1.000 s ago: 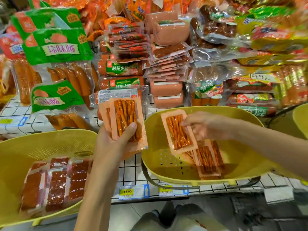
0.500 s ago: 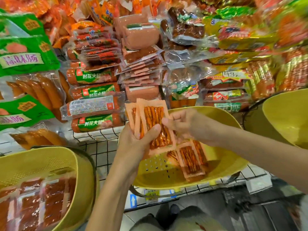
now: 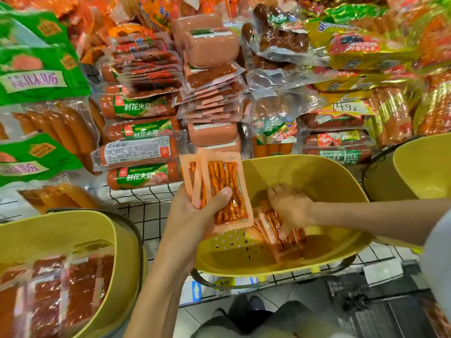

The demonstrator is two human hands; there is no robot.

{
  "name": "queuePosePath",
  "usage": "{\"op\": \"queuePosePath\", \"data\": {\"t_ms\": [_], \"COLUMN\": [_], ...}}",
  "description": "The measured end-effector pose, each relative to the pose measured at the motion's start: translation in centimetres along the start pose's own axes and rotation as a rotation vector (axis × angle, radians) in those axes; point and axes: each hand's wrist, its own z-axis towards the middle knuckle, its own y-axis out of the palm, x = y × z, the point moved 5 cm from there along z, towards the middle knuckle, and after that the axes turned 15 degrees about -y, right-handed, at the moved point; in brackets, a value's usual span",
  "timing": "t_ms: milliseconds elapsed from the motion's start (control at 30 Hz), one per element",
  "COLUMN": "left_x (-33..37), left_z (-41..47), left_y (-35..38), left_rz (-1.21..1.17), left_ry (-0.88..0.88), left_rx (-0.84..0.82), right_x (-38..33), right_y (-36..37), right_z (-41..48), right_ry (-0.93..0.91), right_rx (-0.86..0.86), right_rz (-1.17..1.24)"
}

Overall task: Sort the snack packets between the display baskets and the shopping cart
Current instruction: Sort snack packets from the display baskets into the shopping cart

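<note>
My left hand (image 3: 195,215) holds a small stack of orange snack packets (image 3: 224,184) with thin reddish sticks inside, upright over the left rim of the middle yellow basket (image 3: 305,176). My thumb lies across the front packet. My right hand (image 3: 290,208) is down inside that basket, fingers pressed on the packets lying there (image 3: 288,237), which are the same kind. Whether the fingers grip one or only touch it is not clear.
A second yellow basket (image 3: 80,230) at lower left holds dark red meat packets. A third yellow basket (image 3: 424,167) stands at right. Sausages and ham packs pile up behind on the white grid shelf (image 3: 146,211). Price tags hang on the shelf's front edge; floor below.
My right hand left the stack in my left hand, where it added a packet, and went down into the middle basket onto the packets there. The view has shifted right.
</note>
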Motion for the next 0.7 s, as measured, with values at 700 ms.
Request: {"op": "queuePosePath", "data": {"t_ms": [700], "left_x": [0.9], "left_z": [-2.0], "left_y": [1.9], "left_rz": [0.147], "left_ry": [0.080], "left_rx": [-0.073], "right_x": [-7.9], "right_y": [-9.0], "right_z": [-6.5], "right_ry": [-0.142], "right_rx": [0.929], "right_rz": [1.257]}}
